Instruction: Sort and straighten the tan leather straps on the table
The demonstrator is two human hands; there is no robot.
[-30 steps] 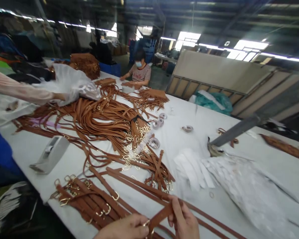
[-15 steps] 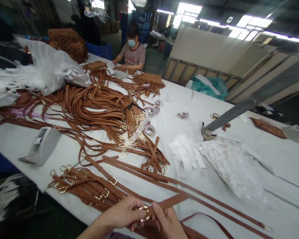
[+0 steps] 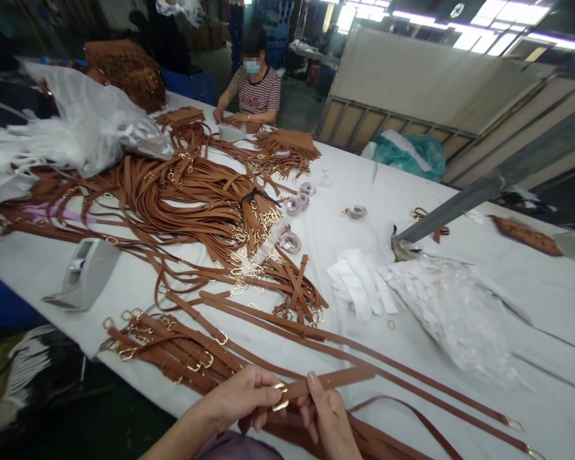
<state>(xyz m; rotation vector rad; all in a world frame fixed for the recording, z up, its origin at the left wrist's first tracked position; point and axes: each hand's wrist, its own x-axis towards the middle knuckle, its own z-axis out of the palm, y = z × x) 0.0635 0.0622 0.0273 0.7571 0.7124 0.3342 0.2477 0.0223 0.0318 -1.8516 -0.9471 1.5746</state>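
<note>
Factory tabletop point(image 3: 335, 236), white, has its near edge slanting just past the tape dispenser point(image 3: 84, 281). Right of that dispenser and nearer the camera, the left hand point(image 3: 246, 396) pinches a gold buckle point(image 3: 281, 397) on a brown strap point(image 3: 342, 378); the right hand point(image 3: 328, 409) grasps the strap beside it. Bundled straps point(image 3: 182, 204) crowd beyond the dispenser; far to its right, white surface stretches between paper strips point(image 3: 361, 284) and two long straps point(image 3: 412, 375).
</note>
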